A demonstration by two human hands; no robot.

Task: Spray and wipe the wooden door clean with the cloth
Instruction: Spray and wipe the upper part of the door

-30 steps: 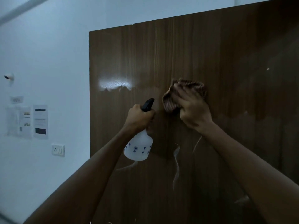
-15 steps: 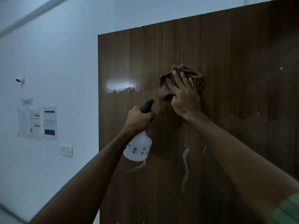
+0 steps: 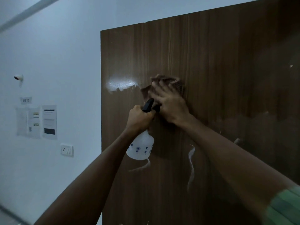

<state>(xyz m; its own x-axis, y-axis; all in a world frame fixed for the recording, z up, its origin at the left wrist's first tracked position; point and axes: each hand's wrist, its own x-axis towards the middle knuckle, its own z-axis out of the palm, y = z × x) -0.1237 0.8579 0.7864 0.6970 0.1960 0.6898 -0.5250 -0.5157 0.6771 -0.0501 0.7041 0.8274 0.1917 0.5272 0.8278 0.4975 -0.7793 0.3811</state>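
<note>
The dark wooden door [image 3: 219,54] fills the right of the head view. A checked brown cloth [image 3: 176,83], blurred by motion, is pressed flat against the door under my right hand [image 3: 170,103]. My left hand [image 3: 138,119] grips the neck of a white spray bottle [image 3: 140,146] with small blue flowers and a black trigger [image 3: 148,105], held just below and left of the cloth. A wet white patch of spray [image 3: 121,85] shines on the door left of the cloth. Thin drip streaks [image 3: 191,161] run down the door lower down.
A white wall [image 3: 56,62] lies left of the door's edge. On it are several taped paper notices [image 3: 36,121], a wall socket [image 3: 67,150] and a small white camera [image 3: 18,77]. A green sleeve [image 3: 285,207] shows at the lower right.
My right hand has swept the cloth to the left and slightly down across the door, closer to the spray patch and the bottle's trigger. The left hand and bottle have stayed about level.
</note>
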